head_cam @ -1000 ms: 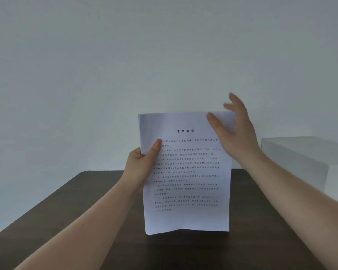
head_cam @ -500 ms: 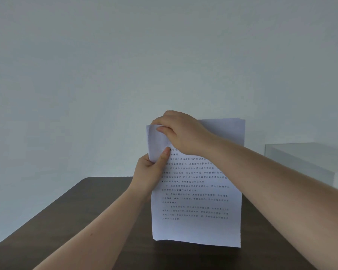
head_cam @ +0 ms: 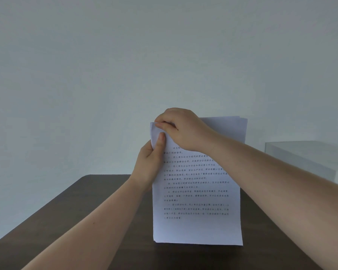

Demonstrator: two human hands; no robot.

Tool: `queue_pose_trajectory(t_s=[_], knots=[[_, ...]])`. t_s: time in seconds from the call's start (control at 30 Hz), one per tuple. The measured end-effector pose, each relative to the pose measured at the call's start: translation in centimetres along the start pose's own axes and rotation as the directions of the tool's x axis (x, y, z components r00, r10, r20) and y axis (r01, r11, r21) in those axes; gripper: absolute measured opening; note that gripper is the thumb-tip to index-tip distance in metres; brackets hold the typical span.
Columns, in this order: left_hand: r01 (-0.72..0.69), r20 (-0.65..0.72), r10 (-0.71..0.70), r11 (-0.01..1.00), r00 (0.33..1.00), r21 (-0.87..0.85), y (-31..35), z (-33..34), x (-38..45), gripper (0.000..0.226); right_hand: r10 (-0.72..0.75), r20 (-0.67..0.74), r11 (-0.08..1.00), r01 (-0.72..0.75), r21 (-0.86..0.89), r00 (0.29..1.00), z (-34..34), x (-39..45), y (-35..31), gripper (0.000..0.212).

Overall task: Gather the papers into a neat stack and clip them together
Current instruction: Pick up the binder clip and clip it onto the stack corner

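A stack of white printed papers [head_cam: 197, 201] stands upright on its bottom edge on the dark wooden table [head_cam: 76, 221]. My left hand [head_cam: 150, 162] grips the stack's left edge near the top, thumb on the front sheet. My right hand [head_cam: 181, 127] reaches across and pinches the top left corner, where the front sheet curls slightly. No clip can be seen; anything at that corner is hidden by my fingers.
A white box-like block [head_cam: 308, 158] stands to the right, beyond the table's far right side. A plain pale wall fills the background. The table's far edge runs just behind the papers.
My right hand moved from the stack's top right across to the top left corner and closed on it. The papers shifted slightly right and stayed upright on the table.
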State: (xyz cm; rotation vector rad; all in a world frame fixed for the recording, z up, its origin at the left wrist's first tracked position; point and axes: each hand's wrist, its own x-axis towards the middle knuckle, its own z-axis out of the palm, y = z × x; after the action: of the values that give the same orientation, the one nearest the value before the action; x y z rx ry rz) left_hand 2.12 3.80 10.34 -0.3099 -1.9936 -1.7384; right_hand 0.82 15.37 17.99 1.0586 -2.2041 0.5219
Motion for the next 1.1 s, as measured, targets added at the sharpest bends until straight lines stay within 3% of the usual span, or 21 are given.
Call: queue_pose_trajectory(t_s=[0.2,0.33,0.4,0.47,0.5,0.57,0.63,0.73,1.0,1.1], knots=[[-0.03,0.094,0.031,0.999,0.995,-0.012,0.1,-0.4,0.1,0.028,0.003,-0.027,1.0,-0.004,-0.015,1.0,0.4,0.6,0.1,0.031],[0.033,0.193,-0.052,0.994,0.98,0.101,-1.0,-2.8,-0.5,0.062,0.011,-0.086,0.998,-0.016,-0.054,0.996,0.6,0.3,0.1,0.037],[0.178,0.091,-0.201,0.961,0.975,0.213,-2.9,-5.1,-1.0,0.066,0.018,-0.105,0.999,-0.022,-0.03,0.994,0.6,0.1,0.2,0.035],[0.341,-0.084,-0.343,0.815,0.936,0.468,-5.5,-8.0,-1.3,0.053,0.033,-0.101,0.999,-0.034,-0.015,0.994,0.8,0.0,0.6,0.033],[0.389,-0.133,-0.401,0.669,0.906,0.633,-6.6,-9.4,-1.7,0.047,0.04,-0.098,0.999,-0.042,-0.013,0.994,0.9,0.0,0.8,0.032],[0.374,-0.156,-0.509,0.36,0.847,0.855,-8.3,-11.4,-2.5,0.047,0.049,-0.1,0.999,-0.05,-0.012,0.994,1.2,0.0,1.1,0.031],[0.336,-0.165,-0.583,0.199,0.796,0.92,-9.3,-12.4,-3.3,0.062,0.044,-0.101,0.999,-0.046,-0.016,0.994,1.3,-0.2,1.3,0.031],[0.318,-0.166,-0.631,0.134,0.758,0.939,-9.7,-12.8,-4.1,0.075,0.039,-0.103,0.999,-0.043,-0.03,0.994,1.2,-0.3,1.2,0.031],[0.13,-0.107,-0.513,0.01,0.852,0.991,-11.3,-10.8,-4.2,0.023,0.026,-0.086,0.999,-0.029,-0.031,0.996,1.0,-0.6,1.1,0.034],[0.142,-0.121,-0.503,0.004,0.856,0.99,-11.6,-10.3,-4.1,0.023,0.014,-0.089,0.999,-0.017,-0.035,0.996,0.9,-0.6,1.0,0.035]])
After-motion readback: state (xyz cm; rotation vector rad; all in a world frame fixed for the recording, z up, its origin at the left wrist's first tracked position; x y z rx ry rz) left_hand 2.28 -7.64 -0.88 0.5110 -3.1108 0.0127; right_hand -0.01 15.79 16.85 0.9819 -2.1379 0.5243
